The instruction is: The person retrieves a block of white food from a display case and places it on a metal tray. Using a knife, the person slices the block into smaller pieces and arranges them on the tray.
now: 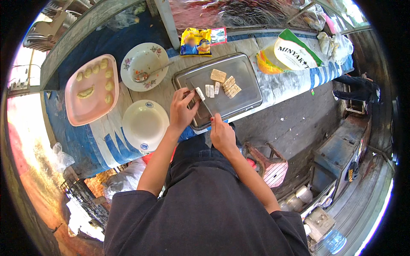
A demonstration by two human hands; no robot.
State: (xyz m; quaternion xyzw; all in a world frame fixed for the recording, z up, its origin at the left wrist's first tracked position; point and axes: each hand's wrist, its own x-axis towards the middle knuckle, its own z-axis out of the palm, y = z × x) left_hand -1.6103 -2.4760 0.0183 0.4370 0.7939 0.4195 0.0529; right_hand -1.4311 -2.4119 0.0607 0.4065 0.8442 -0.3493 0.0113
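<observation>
My left hand point(183, 108) is at the left end of a metal tray point(248, 84), its thumb and fingertips closed around a piece of tempeh point(200, 93). In my right hand point(223, 133) is the handle of a knife point(208, 108). Its thin blade reaches up and left across the tray, right against that piece; part of the blade is hidden. Several narrow cut strips of tempeh point(211, 91) lie just to the right. Beyond them are a tempeh block point(218, 76) and a fanned row of tempeh slices point(231, 87).
Left of the tray are a white bowl point(145, 125), a flowered plate point(130, 57) with a spoon point(142, 76), and a pink tray point(77, 110) bearing dough pieces point(86, 92). Behind stand a yellow packet point(195, 42) and an oil pouch point(290, 51). A stool point(272, 169) is below right.
</observation>
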